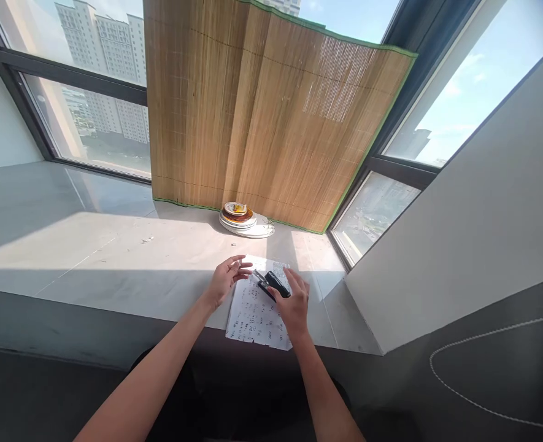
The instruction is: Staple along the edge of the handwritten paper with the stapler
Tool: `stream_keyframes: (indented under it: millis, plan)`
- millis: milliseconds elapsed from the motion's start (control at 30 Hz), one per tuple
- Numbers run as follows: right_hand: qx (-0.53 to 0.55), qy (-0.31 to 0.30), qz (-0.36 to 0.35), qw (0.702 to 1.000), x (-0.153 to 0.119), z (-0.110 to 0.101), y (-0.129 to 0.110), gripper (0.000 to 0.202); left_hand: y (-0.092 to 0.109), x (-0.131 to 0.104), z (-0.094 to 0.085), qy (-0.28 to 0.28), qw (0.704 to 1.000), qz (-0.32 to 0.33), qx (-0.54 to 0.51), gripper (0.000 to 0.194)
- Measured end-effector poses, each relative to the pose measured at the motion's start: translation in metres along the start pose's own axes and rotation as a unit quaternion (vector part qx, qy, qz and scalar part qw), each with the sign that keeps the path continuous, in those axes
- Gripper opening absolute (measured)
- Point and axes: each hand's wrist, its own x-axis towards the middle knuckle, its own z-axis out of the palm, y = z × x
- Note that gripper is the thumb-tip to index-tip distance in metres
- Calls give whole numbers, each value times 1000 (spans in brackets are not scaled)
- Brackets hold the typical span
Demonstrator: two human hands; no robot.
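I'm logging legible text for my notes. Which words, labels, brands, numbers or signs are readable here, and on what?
No text can be read.
Paper: handwritten rows, too small and blurred to read.
Black stapler: no lettering can be made out.

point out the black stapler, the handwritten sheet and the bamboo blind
Black stapler (278, 284): head view, on its black upper arm.
Handwritten sheet (255, 314): head view, on the written area below the stapler.
Bamboo blind (271, 123): head view, on the middle of its slats.

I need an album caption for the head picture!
Right hand at a black stapler, left hand nearby, handwritten paper beneath.
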Motion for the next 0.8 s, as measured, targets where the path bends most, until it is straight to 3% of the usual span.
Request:
stream_keyframes:
  millis: [100,167,333,467,567,667,800]
  plan:
    - [24,-93,-168,981,17,3,-27,41,5,-4,6,-73,997,11,0,71]
    - [37,-141,-233,962,27,10,-41,43,7,-8,9,-112,994,7,2,83]
    - [42,-118,-249,960,39,26,-49,28,9,-17,11,-130,991,-15,30,83]
    - [62,-102,-258,959,51,13,-38,12,8,-15,10,-145,988,-31,33,87]
    - [108,-25,-169,979,78,-9,-4,9,9,-9,6,-109,993,-25,21,73]
    - [55,56,-49,996,112,-22,54,13,11,-5,3,-27,999,-7,27,50]
    - [-102,-17,35,994,137,-11,127,17,8,-3,-1,28,998,34,55,35]
